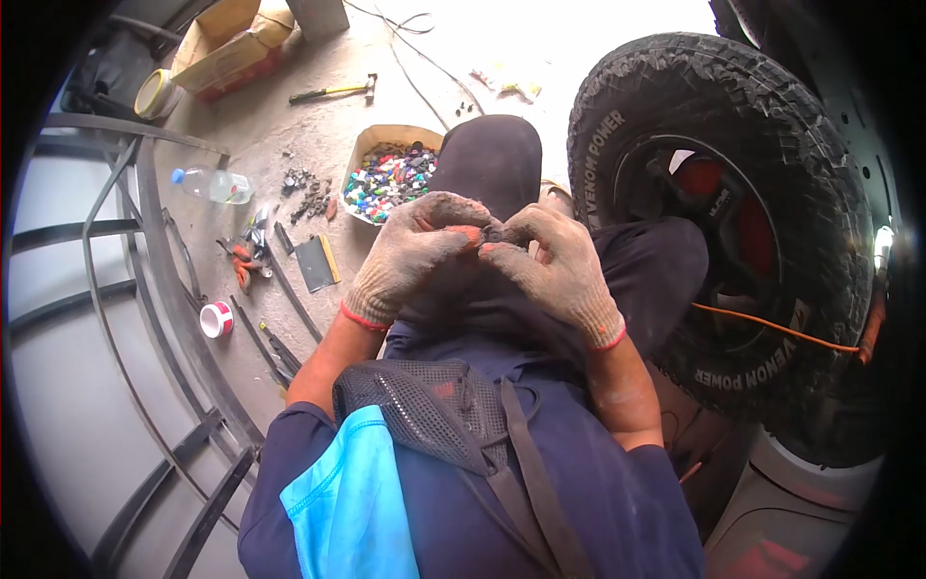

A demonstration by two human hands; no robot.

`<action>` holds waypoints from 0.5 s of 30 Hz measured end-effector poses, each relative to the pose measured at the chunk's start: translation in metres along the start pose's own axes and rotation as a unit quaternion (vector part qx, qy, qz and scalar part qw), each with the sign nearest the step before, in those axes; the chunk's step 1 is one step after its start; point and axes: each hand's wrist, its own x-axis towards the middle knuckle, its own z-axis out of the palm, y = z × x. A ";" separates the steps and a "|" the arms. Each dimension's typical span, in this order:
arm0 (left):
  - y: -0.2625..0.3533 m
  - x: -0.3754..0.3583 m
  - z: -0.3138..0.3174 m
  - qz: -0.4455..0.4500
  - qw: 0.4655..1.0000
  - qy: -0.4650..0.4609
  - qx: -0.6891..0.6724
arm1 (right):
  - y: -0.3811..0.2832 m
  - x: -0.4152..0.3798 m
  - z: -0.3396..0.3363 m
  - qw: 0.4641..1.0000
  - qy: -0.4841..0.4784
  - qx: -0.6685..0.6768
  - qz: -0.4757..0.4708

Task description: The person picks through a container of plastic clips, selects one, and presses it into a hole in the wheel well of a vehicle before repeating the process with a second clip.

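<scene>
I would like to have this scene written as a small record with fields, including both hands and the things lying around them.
Left hand: gloved, fingertips pinching a small dark piece
Right hand: gloved, fingertips on the same piece
Identity of piece: too small to tell
Container: pale open box beyond the left hand, holding small multicoloured bits
Floor: hammer; clear bottle with blue cap, on its side
Right side: large tyre lettered VENOM POWER
</scene>
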 end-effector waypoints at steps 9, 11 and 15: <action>0.009 -0.021 0.013 0.039 0.996 -0.036 0.078 | -0.001 -0.010 0.019 0.998 0.056 -0.022 0.006; 0.003 -0.019 0.013 0.032 0.996 -0.039 0.074 | 0.004 -0.013 0.020 0.997 0.029 0.056 0.045; -0.004 -0.011 0.013 0.042 0.996 -0.042 0.066 | 0.017 -0.015 0.011 0.986 0.005 0.140 0.090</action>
